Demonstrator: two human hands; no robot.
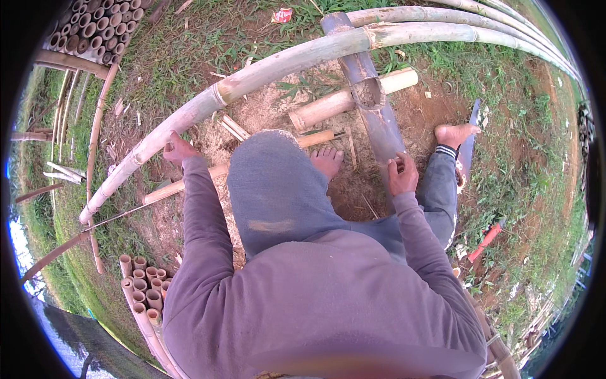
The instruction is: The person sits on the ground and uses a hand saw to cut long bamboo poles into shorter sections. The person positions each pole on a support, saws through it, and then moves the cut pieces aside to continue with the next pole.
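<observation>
A long pale bamboo pole (252, 76) curves across in front of me, lying over a dark grey bamboo support (384, 132) with a hollow opening. My left hand (180, 149) is at the pole's near edge on the left, its fingers curled against it. Over the dark support, my right hand (403, 175) has its fingers bent in toward the thumb; whether something small is between them is hidden. A short cut bamboo piece (325, 108) lies beneath the pole, beside the support. Near my bare foot is a tool with a wooden handle (315, 138) and a dark tip.
Stacked bamboo tubes (101, 28) fill the far left corner; another bundle (146, 284) stands near left. A thin bamboo rail (98, 139) runs along the left. A red-handled tool (486, 242) lies on the right. More poles (442, 16) extend at far right. Shavings cover the soil.
</observation>
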